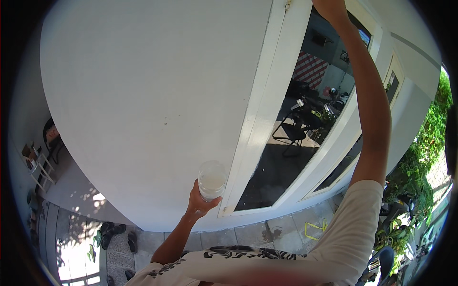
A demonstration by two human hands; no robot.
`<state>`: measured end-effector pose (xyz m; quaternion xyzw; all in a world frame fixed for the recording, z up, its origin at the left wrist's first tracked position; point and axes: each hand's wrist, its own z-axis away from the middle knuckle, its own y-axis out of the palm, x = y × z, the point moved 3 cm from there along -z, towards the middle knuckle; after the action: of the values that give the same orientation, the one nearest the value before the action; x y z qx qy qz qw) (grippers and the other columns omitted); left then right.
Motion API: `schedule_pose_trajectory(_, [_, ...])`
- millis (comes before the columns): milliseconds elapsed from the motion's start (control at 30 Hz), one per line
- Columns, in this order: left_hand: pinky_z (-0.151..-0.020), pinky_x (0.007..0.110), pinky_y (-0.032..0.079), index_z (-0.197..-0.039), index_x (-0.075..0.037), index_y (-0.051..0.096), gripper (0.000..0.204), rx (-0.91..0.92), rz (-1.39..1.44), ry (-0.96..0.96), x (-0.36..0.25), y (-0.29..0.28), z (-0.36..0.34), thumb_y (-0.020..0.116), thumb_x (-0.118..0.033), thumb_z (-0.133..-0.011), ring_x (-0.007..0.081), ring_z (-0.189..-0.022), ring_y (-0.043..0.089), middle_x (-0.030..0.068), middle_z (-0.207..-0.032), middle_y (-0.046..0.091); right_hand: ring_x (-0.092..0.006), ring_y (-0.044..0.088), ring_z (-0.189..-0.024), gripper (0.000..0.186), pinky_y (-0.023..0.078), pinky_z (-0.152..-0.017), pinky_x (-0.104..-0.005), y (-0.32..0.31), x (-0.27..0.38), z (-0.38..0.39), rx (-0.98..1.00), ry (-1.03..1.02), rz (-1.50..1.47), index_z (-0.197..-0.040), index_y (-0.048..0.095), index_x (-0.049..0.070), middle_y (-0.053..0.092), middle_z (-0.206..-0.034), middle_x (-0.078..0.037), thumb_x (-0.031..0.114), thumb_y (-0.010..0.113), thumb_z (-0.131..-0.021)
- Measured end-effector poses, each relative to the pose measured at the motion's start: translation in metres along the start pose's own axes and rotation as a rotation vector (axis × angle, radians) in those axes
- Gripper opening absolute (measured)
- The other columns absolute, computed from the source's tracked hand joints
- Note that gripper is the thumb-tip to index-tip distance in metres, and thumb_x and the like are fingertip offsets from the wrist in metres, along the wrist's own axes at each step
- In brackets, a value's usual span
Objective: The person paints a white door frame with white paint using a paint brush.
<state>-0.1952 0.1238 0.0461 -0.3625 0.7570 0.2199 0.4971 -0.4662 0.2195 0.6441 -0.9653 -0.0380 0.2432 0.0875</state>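
Note:
My left hand (pixel 202 204) is wrapped round a clear round container (pixel 212 178), low in front of the white wall. Something whitish, seemingly a cloudy liquid, shows inside it. My right arm reaches high, and my right hand (pixel 330 8) is at the upper edge of the picture, near the top of a window (pixel 298 138). Its fingers lie outside the picture, so what they touch or hold is hidden. The window has a white frame (pixel 255 114) and dark glass that reflects a chair and other things.
A smooth white wall (pixel 152 95) fills the left and middle. Shoes (pixel 112 233) lie on the paving at lower left, by a small white rack (pixel 43 174). A yellow strap (pixel 315 232) lies on the paving below the window. Green plants (pixel 415 152) line the right side.

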Motion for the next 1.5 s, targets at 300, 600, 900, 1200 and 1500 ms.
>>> schedule_pose_trajectory(300, [-0.098,0.039,0.052,-0.138,-0.001,0.043,0.084,0.003,0.015,0.005,-0.004,-0.005,0.004,0.09,-0.025,-0.073,0.0251,-0.111,0.065,0.0149,-0.121,0.065,-0.0153,0.072,-0.086,0.013,0.055,-0.078,-0.0266,0.009,0.034,0.101,0.452,0.169,-0.096,-0.102,0.074,0.008,0.076,-0.095,-0.008,0.018,0.076,-0.094])
schedule_pose_trajectory(600, [-0.098,0.04,0.053,-0.138,-0.001,0.042,0.083,-0.026,-0.017,0.004,-0.013,-0.011,0.003,0.09,-0.023,-0.073,0.0255,-0.111,0.065,0.0145,-0.123,0.065,-0.0144,0.063,-0.067,0.01,0.053,-0.064,-0.0307,-0.004,-0.034,-0.023,0.118,0.237,-0.101,-0.091,0.067,-0.002,0.07,-0.077,-0.011,0.006,0.072,-0.094])
schedule_pose_trajectory(900, [-0.098,0.04,0.053,-0.138,-0.001,0.043,0.082,-0.014,0.025,0.018,-0.007,-0.008,0.0,0.09,-0.022,-0.074,0.0252,-0.111,0.065,0.014,-0.122,0.065,-0.0145,0.065,-0.068,0.015,0.053,-0.063,-0.0312,-0.012,-0.034,-0.036,-0.028,-0.019,0.065,-0.091,0.067,-0.003,0.069,-0.075,-0.012,0.011,0.072,-0.096])
schedule_pose_trajectory(1200, [-0.098,0.04,0.053,-0.138,-0.001,0.043,0.084,0.005,0.036,0.041,-0.002,-0.01,0.0,0.09,-0.022,-0.073,0.0252,-0.111,0.065,0.0144,-0.123,0.065,-0.0162,0.07,-0.08,0.012,0.055,-0.075,-0.0281,0.009,0.034,0.09,0.44,0.067,-0.13,-0.1,0.073,0.008,0.074,-0.09,-0.006,0.018,0.075,-0.094])
schedule_pose_trajectory(1500, [-0.099,0.041,0.052,-0.139,-0.002,0.042,0.087,0.012,0.06,0.024,-0.013,-0.003,-0.005,0.091,-0.024,-0.072,0.0262,-0.112,0.065,0.0148,-0.124,0.064,-0.0128,0.061,-0.064,0.014,0.051,-0.06,-0.0285,-0.027,-0.038,-0.039,0.009,0.161,-0.014,-0.091,0.069,-0.002,0.069,-0.075,-0.009,0.01,0.072,-0.096])
